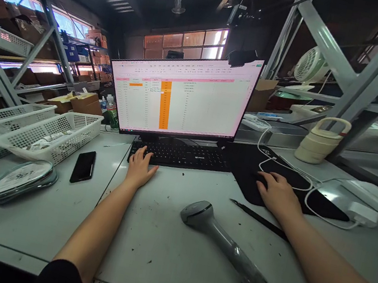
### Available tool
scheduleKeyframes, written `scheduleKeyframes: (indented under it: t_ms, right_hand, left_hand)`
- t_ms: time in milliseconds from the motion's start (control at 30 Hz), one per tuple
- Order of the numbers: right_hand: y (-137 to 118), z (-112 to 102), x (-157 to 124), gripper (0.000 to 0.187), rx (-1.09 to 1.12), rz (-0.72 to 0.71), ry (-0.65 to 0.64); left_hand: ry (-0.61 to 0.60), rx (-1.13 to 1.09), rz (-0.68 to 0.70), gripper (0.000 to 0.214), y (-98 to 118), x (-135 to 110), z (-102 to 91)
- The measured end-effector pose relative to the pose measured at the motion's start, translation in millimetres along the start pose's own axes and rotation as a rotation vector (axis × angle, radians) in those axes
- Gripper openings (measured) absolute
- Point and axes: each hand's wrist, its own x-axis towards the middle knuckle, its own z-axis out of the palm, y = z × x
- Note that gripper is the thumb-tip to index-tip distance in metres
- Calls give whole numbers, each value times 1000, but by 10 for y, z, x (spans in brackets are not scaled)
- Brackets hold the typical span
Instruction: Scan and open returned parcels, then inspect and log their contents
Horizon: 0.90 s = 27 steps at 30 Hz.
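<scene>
Operating the long black plastic keyboard at twelve o'clock appears in hand; left hand spread on its nine-o'clock end, right hand curled at two, grip indeterminable. Next keystroke calls for light pressure.

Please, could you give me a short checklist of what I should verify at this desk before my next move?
1. Screen lit and showing a spreadsheet: ok.
2. Left hand at the left end of the keyboard: ok.
3. Right hand over the black mat: ok.
4. Mouse under the right palm: cannot tell, the hand hides that spot.
5. Scanner lying on the desk between the forearms, not held: ok.
6. Desk free of dirt: not ok, small dark specks lie on it.
</scene>
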Motion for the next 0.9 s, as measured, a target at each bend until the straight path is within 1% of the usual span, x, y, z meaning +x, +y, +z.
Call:
scheduleKeyframes:
  t_ms: [433,667,900]
  right_hand:
    - [-11,-6,-13,46,-7,-7,10]
    - [-19,-3,-27,49,-19,-12,50]
    - [-12,-4,-18,48,-47,-32,57]
  left_hand:
    - [-3,-3,-6,48,6,2,-14]
    - [-6,-8,-8,48,-3,-2,-8]
    - [-1,-15,-4,47,3,5,5]
